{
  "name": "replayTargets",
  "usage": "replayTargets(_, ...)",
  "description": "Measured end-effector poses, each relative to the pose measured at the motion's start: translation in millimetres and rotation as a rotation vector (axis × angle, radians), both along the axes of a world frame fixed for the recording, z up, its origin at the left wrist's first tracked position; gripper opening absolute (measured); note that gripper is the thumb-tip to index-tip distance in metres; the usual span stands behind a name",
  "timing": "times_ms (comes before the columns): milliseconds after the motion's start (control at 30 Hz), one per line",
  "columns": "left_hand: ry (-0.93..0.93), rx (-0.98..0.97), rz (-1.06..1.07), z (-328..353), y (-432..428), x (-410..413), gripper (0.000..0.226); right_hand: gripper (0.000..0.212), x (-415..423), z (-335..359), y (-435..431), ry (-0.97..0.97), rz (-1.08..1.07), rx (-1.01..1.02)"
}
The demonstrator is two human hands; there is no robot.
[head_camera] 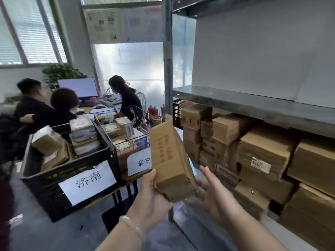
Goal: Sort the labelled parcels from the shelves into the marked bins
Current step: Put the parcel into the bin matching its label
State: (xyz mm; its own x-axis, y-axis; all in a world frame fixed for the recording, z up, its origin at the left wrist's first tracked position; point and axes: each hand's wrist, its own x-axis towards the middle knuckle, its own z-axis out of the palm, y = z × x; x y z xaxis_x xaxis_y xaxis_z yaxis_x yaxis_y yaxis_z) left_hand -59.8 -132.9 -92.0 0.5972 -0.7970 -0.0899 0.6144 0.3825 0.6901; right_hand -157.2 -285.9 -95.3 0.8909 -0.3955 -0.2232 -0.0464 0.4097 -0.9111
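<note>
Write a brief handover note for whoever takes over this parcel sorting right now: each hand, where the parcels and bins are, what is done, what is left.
The left hand holds the brown parcel at its near end, thumb up its side.
The right hand steadies the parcel's lower right edge with straight fingers.
Bins on the left: the black crate marked 济南 and the wire basket marked 泰安; both already hold parcels.
Many boxes are stacked under the shelf on the right.
Left to do: read this parcel's label, bin it, then sort the rest.
</note>
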Motion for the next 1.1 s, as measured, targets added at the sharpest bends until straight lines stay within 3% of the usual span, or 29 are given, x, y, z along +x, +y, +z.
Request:
replayTargets(67,-0.044,0.061,0.043,-4.9,12.2,25.8,0.059,0.059,33.7,-6.7,14.8,-0.067,0.037,0.016)
replayTargets(167,-0.204,0.241,0.136,-12.9,29.2,63.2,0.048,0.064,72.3,-16.0,28.2,-0.177,-0.024,-0.07)
replayTargets(233,-0.33,0.363,0.247,-19.3,39.9,87.6,0.042,0.065,89.8,-19.4,32.5,-0.203,-0.095,-0.233)
replayTargets(300,-0.423,0.416,0.319,-24.5,47.9,109.2,0.067,0.074,104.9,-18.3,34.2,-0.188,-0.166,-0.579)
replayTargets(400,-0.521,0.454,0.252,-29.8,45.4,128.9,0.105,0.093,126.7,-12.1,38.8,-0.205,-0.143,-0.895)
replayTargets(467,-0.477,0.42,0.285,-36.2,38.5,140.2,0.105,0.1,141.5,-10.4,38.9,-0.219,-0.121,-1.055)
replayTargets(533,-0.36,0.345,0.335,-42.5,33.0,154.6,0.098,0.094,155.5,-6.8,34.5,-0.286,-0.1,-1.026)
replayTargets(633,-0.242,0.276,0.328,-48.7,28.6,177.8,0.094,0.06,182.9,4.9,17.6,-0.353,-0.095,-0.845)
replayTargets(733,-0.241,0.261,0.335,-50.5,15.4,199.4,0.101,0.036,224.1,20.2,-6.8,-0.303,-0.011,-0.869)
replayTargets(867,-0.28,0.276,0.357,-44.5,-13.0,227.9,0.1,0.043,271.7,33.4,-37.6,-0.277,0.197,-1.098)
replayTargets(1000,-0.323,0.404,0.456,-29.6,-35.4,255.0,0.091,0.057,296.9,31.9,-66.1,-0.338,0.144,-1.326)
replayTargets(1100,-0.303,0.415,0.531,-19.5,-46.6,272.6,0.103,0.055,314.7,29.2,-82.7,-0.317,0.129,-1.48)
